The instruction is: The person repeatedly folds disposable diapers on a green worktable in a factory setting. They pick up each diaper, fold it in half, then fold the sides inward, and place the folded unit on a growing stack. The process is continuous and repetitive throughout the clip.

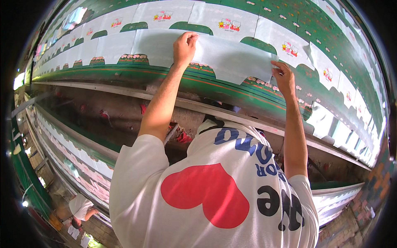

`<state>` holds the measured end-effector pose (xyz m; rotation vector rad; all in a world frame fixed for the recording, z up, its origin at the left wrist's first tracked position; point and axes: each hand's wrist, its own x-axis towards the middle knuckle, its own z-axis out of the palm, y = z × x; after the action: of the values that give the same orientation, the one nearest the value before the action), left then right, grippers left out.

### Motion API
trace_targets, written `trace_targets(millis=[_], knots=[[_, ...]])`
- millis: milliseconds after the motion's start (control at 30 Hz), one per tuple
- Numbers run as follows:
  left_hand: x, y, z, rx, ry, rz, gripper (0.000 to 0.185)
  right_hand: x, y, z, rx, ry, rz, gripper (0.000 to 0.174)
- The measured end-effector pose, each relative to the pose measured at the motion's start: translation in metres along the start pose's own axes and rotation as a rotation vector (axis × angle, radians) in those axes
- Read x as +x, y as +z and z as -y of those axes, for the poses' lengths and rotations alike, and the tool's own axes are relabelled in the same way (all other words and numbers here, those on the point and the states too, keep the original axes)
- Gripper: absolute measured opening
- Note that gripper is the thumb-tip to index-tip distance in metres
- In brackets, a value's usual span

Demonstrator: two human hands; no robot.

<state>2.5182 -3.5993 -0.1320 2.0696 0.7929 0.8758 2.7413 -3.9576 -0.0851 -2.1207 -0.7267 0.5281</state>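
A pale, cut fabric panel [238, 60] with notched lower edges spans the space between my hands, over the green printing table [217, 79]. My left hand [185, 48] pinches its upper edge near the left end, thumb against fingertips. At the panel's upper right corner, my right hand [283, 74] grips with thumb and fingers. Left of it a similar plain panel [153, 43] lies flat in the same row. Just beyond, a row of white panels, among them one printed panel [223, 21], bears colourful cartoon cat figures.
A pale rail [198, 107] runs along the table's near side, in front of my body. More white panels [328, 121] lie to the right. Behind me stands another long table [80, 164] with rows of panels. A person [81, 207] bends over at the lower left.
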Motion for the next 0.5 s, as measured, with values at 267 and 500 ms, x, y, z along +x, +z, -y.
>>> trace_targets(millis=[267,500], knots=[[0.006,0.01,0.013,-0.015,-0.02,0.036,0.019,-0.001,0.004,0.001,-0.058,0.064,0.011,0.039],[0.017,0.01,0.004,0.018,-0.038,0.068,0.017,-0.001,0.006,-0.004,-0.064,0.051,-0.001,0.04]])
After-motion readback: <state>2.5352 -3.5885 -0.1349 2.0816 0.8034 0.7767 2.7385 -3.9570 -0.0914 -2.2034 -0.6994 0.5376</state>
